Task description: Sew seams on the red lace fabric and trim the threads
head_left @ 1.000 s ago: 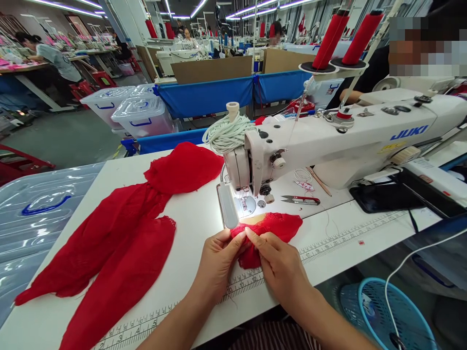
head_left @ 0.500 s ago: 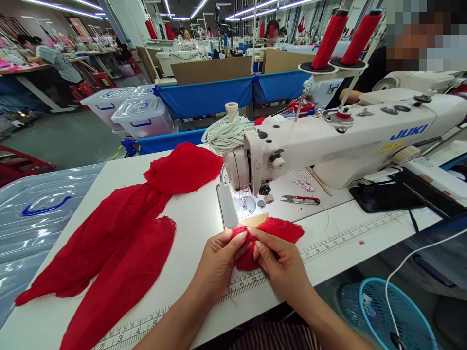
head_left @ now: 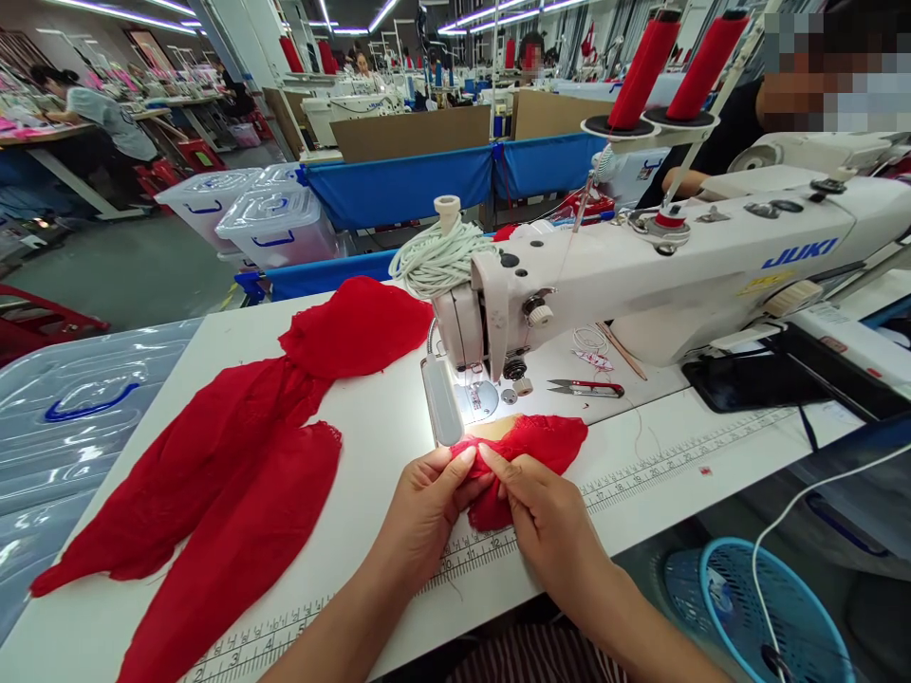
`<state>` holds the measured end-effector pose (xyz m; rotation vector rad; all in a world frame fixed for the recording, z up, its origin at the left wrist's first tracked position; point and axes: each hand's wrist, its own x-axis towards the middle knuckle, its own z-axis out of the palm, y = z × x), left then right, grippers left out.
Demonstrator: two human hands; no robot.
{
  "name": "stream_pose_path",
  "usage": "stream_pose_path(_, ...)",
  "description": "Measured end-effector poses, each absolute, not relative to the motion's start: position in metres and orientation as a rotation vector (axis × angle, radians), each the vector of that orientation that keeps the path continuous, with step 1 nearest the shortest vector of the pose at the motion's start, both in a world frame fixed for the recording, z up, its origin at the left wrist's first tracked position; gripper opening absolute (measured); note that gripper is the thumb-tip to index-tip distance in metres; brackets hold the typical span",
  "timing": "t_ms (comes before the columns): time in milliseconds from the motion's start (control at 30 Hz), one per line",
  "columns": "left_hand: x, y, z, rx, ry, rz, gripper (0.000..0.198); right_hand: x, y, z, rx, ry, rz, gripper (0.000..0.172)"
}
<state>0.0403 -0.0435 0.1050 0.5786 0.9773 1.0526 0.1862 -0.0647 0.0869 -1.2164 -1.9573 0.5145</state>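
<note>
Both hands pinch a small piece of red fabric just in front of the sewing machine. My left hand grips its left end between thumb and fingers. With thumb and forefinger closed on the gathered edge, my right hand sits close beside the left one. The rest of the cloth spreads right and hangs below the fingers over the printed ruler. Part of it is hidden by the hands. A larger red fabric piece with long tails lies on the table to the left.
Thread snips lie on the machine bed near a black phone. Two red thread cones stand above the machine. A blue basket is below the table at right; clear plastic boxes stand beyond. Other people sit at machines.
My right fingers have shifted slightly along the pinched edge, and the loose red cloth has moved a little left and bunched differently. The left hand stays nearly in place.
</note>
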Motion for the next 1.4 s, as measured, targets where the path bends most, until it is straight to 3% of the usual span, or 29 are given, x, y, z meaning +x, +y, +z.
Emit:
stream_pose_path(667,0.042,-0.046,0.107,0.638,0.959,1.028,0.021,0.186,-0.064,0.086,-1.152,-1.85,0.551,0.046)
stream_pose_path(1133,0.042,-0.047,0.104,0.674,1.035,1.047,0.026,0.189,-0.064,0.092,-1.204,-2.039,0.369,0.05)
stream_pose_path(1400,0.042,-0.047,0.11,0.624,1.002,1.046,0.023,0.183,-0.065,0.082,-1.113,-1.839,0.508,0.047)
